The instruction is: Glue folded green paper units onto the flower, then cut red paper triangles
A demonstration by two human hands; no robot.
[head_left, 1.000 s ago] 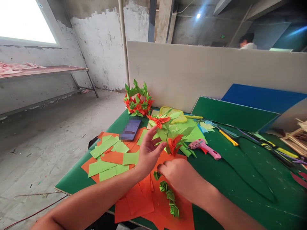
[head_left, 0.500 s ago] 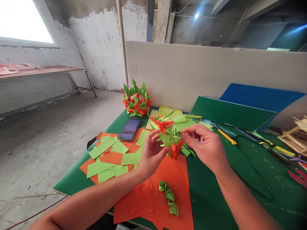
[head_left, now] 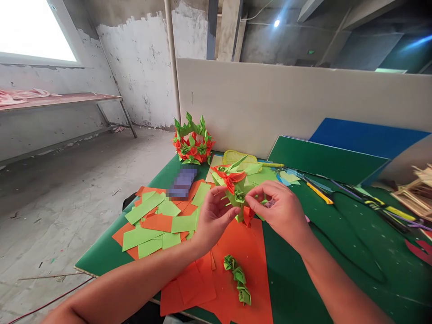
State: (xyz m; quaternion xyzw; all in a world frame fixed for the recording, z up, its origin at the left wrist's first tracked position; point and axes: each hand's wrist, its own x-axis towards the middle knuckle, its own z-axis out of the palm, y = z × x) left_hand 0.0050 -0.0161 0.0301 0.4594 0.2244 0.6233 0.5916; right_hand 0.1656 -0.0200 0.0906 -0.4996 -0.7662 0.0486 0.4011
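Right grip (head_left: 285, 213) pinches a green paper rosette (head_left: 240, 197), centre frame; press squarely, your left grip (head_left: 212, 219) holding the origami arrangement (head_left: 232, 180) steady.

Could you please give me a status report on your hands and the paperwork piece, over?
Left hand holding paperwork piece. Right hand pinching green rosette against it. Glue gun mostly hidden behind right hand; nothing visibly blocking rosette.

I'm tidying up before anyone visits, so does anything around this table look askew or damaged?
Yes. An orange sheet seems to poke past the near edge of the green table, so it looks askew. Behind the table on the left, the wall looks worn: its white coating ends raggedly, with bare grey above.
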